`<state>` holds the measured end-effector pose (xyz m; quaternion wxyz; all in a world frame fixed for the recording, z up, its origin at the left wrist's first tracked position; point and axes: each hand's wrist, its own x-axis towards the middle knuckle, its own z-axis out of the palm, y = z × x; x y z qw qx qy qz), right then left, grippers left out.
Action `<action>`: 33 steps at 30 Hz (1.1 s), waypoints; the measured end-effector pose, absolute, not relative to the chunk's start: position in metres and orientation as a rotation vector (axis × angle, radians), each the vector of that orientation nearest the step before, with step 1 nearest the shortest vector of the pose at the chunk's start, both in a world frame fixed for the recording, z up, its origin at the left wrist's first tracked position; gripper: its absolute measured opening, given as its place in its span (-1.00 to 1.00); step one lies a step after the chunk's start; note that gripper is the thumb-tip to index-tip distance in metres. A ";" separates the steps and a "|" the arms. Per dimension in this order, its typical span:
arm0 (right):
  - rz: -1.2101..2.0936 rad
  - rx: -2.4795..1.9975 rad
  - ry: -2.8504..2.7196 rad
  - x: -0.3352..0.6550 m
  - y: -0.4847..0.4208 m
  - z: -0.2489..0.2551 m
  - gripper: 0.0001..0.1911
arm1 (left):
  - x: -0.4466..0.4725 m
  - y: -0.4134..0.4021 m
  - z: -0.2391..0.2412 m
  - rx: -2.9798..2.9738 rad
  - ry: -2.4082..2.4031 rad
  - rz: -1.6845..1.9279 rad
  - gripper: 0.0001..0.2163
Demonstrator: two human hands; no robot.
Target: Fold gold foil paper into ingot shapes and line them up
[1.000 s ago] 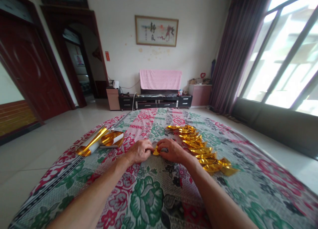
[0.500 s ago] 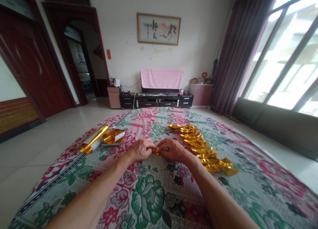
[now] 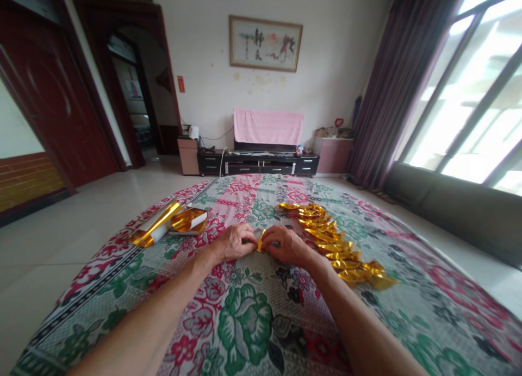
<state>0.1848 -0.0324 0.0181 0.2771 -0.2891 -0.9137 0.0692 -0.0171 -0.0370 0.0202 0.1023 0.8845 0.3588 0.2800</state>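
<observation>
Between my two hands, over the middle of the flowered cloth, is a small piece of gold foil paper (image 3: pixel 260 241), mostly hidden by the fingers. My left hand (image 3: pixel 236 241) pinches its left side. On its right side the bent fingers of my right hand (image 3: pixel 283 244) grip it. To the right of my right hand runs a row of several folded gold paper ingots (image 3: pixel 326 232), overlapping one another. Left of my left hand lie curled sheets of gold foil paper (image 3: pixel 157 224) with white backs, beside another curled piece (image 3: pixel 190 221).
A patterned tablecloth (image 3: pixel 244 321) covers the round table. Past its far edge stand a low black TV cabinet (image 3: pixel 261 167) and a pink cloth (image 3: pixel 268 127) draped over a screen. Windows with a purple curtain (image 3: pixel 379 93) are on the right, dark red doors (image 3: pixel 53 104) on the left.
My fingers have shifted slightly on the small foil piece, and more of its gold face shows between them. The whole view has moved a little. The row and the curled sheets lie as before.
</observation>
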 end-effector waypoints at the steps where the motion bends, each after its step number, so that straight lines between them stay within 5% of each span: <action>1: 0.181 -0.789 -2.459 0.184 -0.033 0.019 -0.81 | -0.017 -0.037 0.020 2.611 1.052 0.822 -0.86; 33: 0.008 -1.230 -2.283 0.160 -0.035 0.007 -0.82 | -0.015 -0.034 0.022 2.557 1.108 0.733 -0.85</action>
